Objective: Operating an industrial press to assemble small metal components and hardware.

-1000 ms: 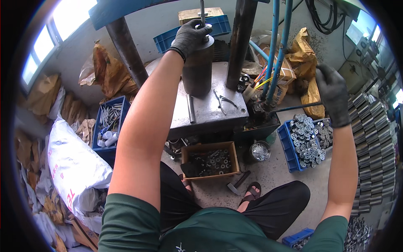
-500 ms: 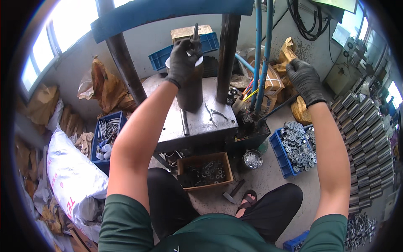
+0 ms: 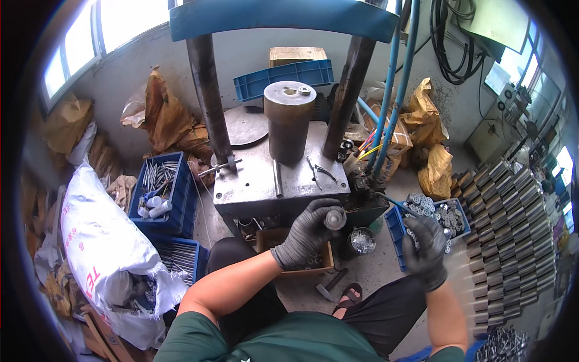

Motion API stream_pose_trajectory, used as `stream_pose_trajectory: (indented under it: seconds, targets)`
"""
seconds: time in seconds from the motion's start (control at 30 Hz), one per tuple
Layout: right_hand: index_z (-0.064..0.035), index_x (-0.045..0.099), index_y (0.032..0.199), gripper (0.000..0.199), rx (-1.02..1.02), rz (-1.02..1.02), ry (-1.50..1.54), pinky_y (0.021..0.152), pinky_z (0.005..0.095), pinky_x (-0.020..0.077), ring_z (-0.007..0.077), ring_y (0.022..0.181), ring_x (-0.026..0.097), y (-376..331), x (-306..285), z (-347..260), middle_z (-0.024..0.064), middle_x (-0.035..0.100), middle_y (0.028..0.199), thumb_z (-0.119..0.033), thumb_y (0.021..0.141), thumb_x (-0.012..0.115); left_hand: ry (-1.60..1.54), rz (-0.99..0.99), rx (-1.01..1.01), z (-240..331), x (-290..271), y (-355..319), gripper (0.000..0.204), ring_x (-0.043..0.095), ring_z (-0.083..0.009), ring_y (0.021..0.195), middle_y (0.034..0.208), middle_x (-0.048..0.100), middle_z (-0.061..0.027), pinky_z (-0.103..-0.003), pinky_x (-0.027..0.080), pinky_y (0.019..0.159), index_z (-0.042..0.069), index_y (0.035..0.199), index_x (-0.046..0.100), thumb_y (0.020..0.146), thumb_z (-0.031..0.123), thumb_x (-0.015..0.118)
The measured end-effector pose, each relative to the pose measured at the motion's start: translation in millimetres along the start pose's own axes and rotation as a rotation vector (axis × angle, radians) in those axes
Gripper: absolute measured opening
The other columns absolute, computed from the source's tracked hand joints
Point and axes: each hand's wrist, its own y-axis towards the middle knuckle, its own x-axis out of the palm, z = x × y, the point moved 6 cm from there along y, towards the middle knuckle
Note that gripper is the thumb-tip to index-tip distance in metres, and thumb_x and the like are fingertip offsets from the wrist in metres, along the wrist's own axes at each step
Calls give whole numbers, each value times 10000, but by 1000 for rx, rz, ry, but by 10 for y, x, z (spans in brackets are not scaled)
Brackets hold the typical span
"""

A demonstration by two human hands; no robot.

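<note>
My left hand [image 3: 304,238], in a dark grey glove, is closed round a round metal part [image 3: 335,218] whose circular end faces up. It hovers in front of the press table [image 3: 241,190]. My gloved right hand [image 3: 427,253] is at the near side of a blue crate [image 3: 393,232] of round, spoked metal pieces [image 3: 422,204]. Its fingers look apart, though motion blurs them. On the press table stands a thick metal cylinder [image 3: 288,133] with a hole in its top and a small ring [image 3: 304,90] beside that hole. Pliers [image 3: 319,172] and a short metal tube [image 3: 277,178] lie before it.
Blue hoses [image 3: 392,90] run down right of the press posts. Stacked metal tubes [image 3: 512,235] fill the right side. A bucket [image 3: 363,241] and a hammer [image 3: 330,286] are on the floor. At left are a white sack [image 3: 102,241] and a blue crate of rods [image 3: 172,220].
My left hand has come down from the cylinder's top toward me, the metal part still in it. My right hand has dropped from its raised position to the crate. The view has shifted.
</note>
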Motion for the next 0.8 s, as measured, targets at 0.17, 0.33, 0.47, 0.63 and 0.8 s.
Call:
stream_pose_trajectory:
  seconds: [0.17, 0.33, 0.47, 0.63, 0.8]
  targets:
    - [-90, 636, 1241, 381, 861, -32, 1008, 869, 413, 540, 249, 999, 669, -967, 1388, 79, 102, 689, 1091, -349, 962, 653, 284, -263, 269, 132, 260, -159, 546, 633, -326, 1204, 1343, 598, -158, -402, 538, 1032, 121, 1326, 646, 811, 20, 793]
    - [-135, 659, 1276, 693, 1669, -81, 1896, 947, 485, 543, 281, 1094, 660, -1263, 2028, -297, 114, 677, 1204, -731, 969, 485, 324, -530, 234, 131, 439, -370, 560, 630, -388, 1131, 1353, 588, -159, -466, 530, 961, 146, 1337, 638, 798, 97, 783]
    - [-143, 680, 1223, 666, 1672, -237, 1735, 740, 444, 590, 250, 974, 690, -1470, 2213, -252, 83, 686, 1117, -729, 981, 476, 110, -569, -230, -239, 463, -431, 411, 634, -366, 1123, 1255, 636, -160, -455, 521, 976, 91, 1262, 674, 860, 133, 749]
    - [-125, 676, 1251, 624, 1664, -143, 1693, 620, 346, 555, 158, 742, 656, -1507, 2492, -240, 64, 680, 1041, -668, 1023, 470, 199, -542, -312, -416, 330, -382, 326, 687, -323, 1028, 1095, 685, -167, -402, 560, 904, 45, 1173, 704, 881, 175, 770]
    - [-57, 690, 1142, 543, 1160, 73, 1261, 692, 276, 504, 116, 714, 599, -1324, 2486, -12, 17, 650, 844, -556, 1065, 490, 499, -442, -208, -500, 267, -246, 357, 713, -326, 916, 992, 685, -136, -422, 581, 819, 78, 1132, 705, 806, 181, 809]
